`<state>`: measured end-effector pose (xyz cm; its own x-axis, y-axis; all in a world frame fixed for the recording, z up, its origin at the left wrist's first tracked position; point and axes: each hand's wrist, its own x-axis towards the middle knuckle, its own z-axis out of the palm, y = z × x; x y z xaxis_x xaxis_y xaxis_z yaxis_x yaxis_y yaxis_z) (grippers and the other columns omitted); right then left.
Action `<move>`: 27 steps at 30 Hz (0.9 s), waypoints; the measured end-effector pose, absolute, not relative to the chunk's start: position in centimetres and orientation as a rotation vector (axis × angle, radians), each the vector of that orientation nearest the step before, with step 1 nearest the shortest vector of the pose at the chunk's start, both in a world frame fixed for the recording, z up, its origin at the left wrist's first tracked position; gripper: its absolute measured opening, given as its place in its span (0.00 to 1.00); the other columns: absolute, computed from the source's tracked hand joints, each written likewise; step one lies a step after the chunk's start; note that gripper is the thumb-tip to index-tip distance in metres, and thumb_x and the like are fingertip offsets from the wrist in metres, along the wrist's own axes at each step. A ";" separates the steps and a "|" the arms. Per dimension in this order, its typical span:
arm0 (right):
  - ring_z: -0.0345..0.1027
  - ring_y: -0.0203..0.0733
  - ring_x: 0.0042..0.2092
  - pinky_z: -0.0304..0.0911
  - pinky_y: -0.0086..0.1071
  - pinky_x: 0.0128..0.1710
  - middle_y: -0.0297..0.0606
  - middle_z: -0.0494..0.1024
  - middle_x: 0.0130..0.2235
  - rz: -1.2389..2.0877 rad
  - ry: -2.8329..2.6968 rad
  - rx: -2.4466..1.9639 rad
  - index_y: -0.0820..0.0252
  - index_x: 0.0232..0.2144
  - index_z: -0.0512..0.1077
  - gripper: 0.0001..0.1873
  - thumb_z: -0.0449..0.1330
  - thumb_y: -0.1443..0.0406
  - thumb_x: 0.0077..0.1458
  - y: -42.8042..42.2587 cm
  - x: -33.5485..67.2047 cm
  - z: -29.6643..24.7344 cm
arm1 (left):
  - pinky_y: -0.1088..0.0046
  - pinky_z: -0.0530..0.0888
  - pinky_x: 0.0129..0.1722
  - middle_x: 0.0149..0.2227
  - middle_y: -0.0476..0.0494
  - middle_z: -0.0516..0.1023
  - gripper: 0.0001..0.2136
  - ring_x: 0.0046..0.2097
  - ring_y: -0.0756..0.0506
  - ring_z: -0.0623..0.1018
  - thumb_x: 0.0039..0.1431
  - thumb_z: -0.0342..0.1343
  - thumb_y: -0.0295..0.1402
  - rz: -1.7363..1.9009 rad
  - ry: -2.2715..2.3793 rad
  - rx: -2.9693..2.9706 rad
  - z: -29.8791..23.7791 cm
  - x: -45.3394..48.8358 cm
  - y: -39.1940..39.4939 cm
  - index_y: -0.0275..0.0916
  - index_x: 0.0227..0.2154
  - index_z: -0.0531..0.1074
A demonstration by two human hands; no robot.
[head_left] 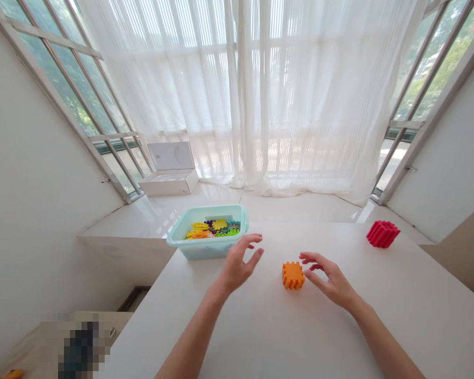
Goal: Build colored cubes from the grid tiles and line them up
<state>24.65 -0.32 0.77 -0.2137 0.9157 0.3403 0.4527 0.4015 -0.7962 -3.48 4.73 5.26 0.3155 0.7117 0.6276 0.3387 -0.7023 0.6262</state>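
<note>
On the white table stands an orange cube of interlocking pieces [293,275], with notched edges. Just to its right is my right hand [327,276], thumb and fingers apart, its fingertips close to the cube; whether they touch it I cannot tell. My left hand [240,263] hovers left of the cube, near the front right corner of a pale green tub [205,251], with fingers spread and nothing in them. Inside the tub lie yellow puzzle pieces [220,225], along with orange, purple, green and teal ones.
A red block of interlocking pieces [383,233] stands at the table's far right. Behind the tub, an open white box [169,181] rests on the window ledge [300,206]. White curtains [253,105] hang at the back. The white table [383,295] has its left edge near the tub.
</note>
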 end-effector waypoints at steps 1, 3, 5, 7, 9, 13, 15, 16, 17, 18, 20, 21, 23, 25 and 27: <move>0.72 0.48 0.49 0.72 0.44 0.47 0.42 0.76 0.52 0.698 -1.820 -1.187 0.51 0.52 0.69 0.17 0.58 0.58 0.61 -0.3 24.6 0.7 | 0.69 0.76 0.44 0.49 0.40 0.76 0.09 0.48 0.45 0.77 0.64 0.52 0.34 1.360 1.025 2.251 6.3 -4.8 5.4 0.40 0.44 0.70; 0.73 0.47 0.48 0.72 0.44 0.47 0.41 0.77 0.51 0.685 -1.806 -1.197 0.51 0.50 0.70 0.16 0.58 0.57 0.61 -0.2 24.6 0.5 | 0.70 0.74 0.44 0.45 0.42 0.78 0.09 0.44 0.45 0.78 0.64 0.50 0.35 1.257 1.311 2.324 8.6 -7.9 7.2 0.40 0.43 0.71; 0.74 0.47 0.46 0.72 0.44 0.47 0.41 0.78 0.49 0.675 -1.797 -1.204 0.52 0.49 0.71 0.15 0.58 0.57 0.61 -0.1 24.5 0.3 | 0.70 0.73 0.43 0.43 0.43 0.79 0.12 0.43 0.45 0.78 0.63 0.48 0.36 0.932 1.673 2.329 10.7 -11.1 9.1 0.40 0.44 0.73; 0.74 0.46 0.45 0.72 0.44 0.47 0.40 0.78 0.48 0.667 -1.787 -1.209 0.52 0.47 0.72 0.14 0.58 0.57 0.61 0.0 24.4 0.2 | 0.71 0.72 0.40 0.44 0.43 0.80 0.14 0.44 0.42 0.77 0.59 0.51 0.39 0.340 1.903 2.270 12.3 -13.8 10.8 0.41 0.44 0.74; 0.74 0.46 0.44 0.72 0.44 0.46 0.40 0.79 0.47 0.655 -1.776 -1.216 0.52 0.46 0.73 0.13 0.58 0.57 0.60 0.0 24.4 0.3 | 0.72 0.70 0.32 0.37 0.42 0.81 0.14 0.39 0.40 0.78 0.50 0.58 0.43 0.113 1.926 2.214 13.2 -15.4 12.3 0.38 0.34 0.78; 0.75 0.44 0.42 0.72 0.42 0.44 0.39 0.79 0.46 0.630 -1.746 -1.223 0.53 0.44 0.74 0.12 0.58 0.57 0.60 0.1 24.4 0.5 | 0.75 0.65 0.25 0.26 0.46 0.79 0.13 0.32 0.42 0.77 0.39 0.63 0.45 -0.037 1.880 2.178 13.3 -16.0 14.0 0.39 0.21 0.77; 0.75 0.44 0.41 0.73 0.41 0.43 0.39 0.80 0.45 0.623 -1.732 -1.230 0.53 0.43 0.74 0.12 0.58 0.58 0.60 0.1 24.4 0.5 | 0.76 0.64 0.24 0.24 0.47 0.78 0.13 0.31 0.43 0.76 0.36 0.63 0.44 -0.064 1.875 2.166 13.2 -15.6 14.4 0.39 0.20 0.76; 0.75 0.44 0.41 0.73 0.41 0.43 0.39 0.80 0.45 0.623 -1.727 -1.232 0.54 0.43 0.74 0.12 0.58 0.58 0.60 0.2 24.4 0.5 | 0.76 0.64 0.24 0.25 0.47 0.78 0.13 0.31 0.43 0.76 0.36 0.63 0.44 -0.067 1.872 2.161 13.2 -15.4 14.5 0.39 0.21 0.76; 0.75 0.44 0.41 0.73 0.41 0.43 0.39 0.80 0.45 0.625 -1.725 -1.231 0.54 0.43 0.74 0.12 0.58 0.58 0.59 0.2 24.4 0.5 | 0.76 0.64 0.24 0.26 0.47 0.78 0.13 0.31 0.44 0.76 0.36 0.62 0.44 -0.064 1.868 2.157 13.2 -15.2 14.5 0.40 0.22 0.77; 0.75 0.44 0.41 0.73 0.41 0.43 0.40 0.80 0.45 0.628 -1.724 -1.228 0.54 0.43 0.74 0.12 0.58 0.58 0.59 0.2 24.3 0.4 | 0.76 0.65 0.24 0.28 0.48 0.79 0.14 0.31 0.44 0.77 0.37 0.62 0.44 -0.058 1.865 2.154 13.2 -15.1 14.6 0.40 0.24 0.77; 0.75 0.43 0.41 0.73 0.40 0.43 0.40 0.80 0.45 0.635 -1.727 -1.225 0.54 0.44 0.74 0.12 0.58 0.58 0.59 0.3 24.3 0.4 | 0.76 0.65 0.24 0.31 0.48 0.80 0.14 0.32 0.44 0.77 0.38 0.62 0.45 -0.040 1.869 2.143 13.2 -14.9 14.7 0.41 0.26 0.77; 0.75 0.43 0.41 0.73 0.40 0.42 0.40 0.80 0.45 0.636 -1.731 -1.226 0.54 0.44 0.74 0.12 0.58 0.58 0.59 0.3 24.3 0.4 | 0.76 0.66 0.24 0.31 0.48 0.80 0.14 0.32 0.45 0.77 0.38 0.62 0.45 -0.031 1.877 2.136 13.1 -14.9 14.7 0.41 0.26 0.77; 0.75 0.43 0.41 0.73 0.40 0.42 0.40 0.80 0.45 0.634 -1.735 -1.225 0.54 0.44 0.74 0.13 0.58 0.58 0.59 0.3 24.2 0.5 | 0.77 0.66 0.25 0.31 0.48 0.80 0.14 0.32 0.45 0.77 0.38 0.62 0.44 -0.005 1.906 2.119 12.9 -14.8 14.8 0.40 0.26 0.77; 0.75 0.43 0.41 0.73 0.40 0.41 0.40 0.80 0.44 0.633 -1.738 -1.216 0.54 0.44 0.74 0.13 0.58 0.58 0.59 0.2 24.2 0.5 | 0.77 0.67 0.26 0.32 0.48 0.81 0.13 0.32 0.45 0.78 0.38 0.62 0.41 0.055 1.949 2.108 12.5 -14.7 14.9 0.41 0.27 0.77; 0.75 0.43 0.41 0.73 0.41 0.42 0.41 0.80 0.44 0.636 -1.738 -1.205 0.55 0.44 0.74 0.13 0.57 0.58 0.59 0.2 24.2 0.6 | 0.77 0.68 0.28 0.34 0.47 0.82 0.12 0.34 0.45 0.78 0.39 0.61 0.39 0.149 1.992 2.103 12.3 -14.7 14.8 0.41 0.29 0.77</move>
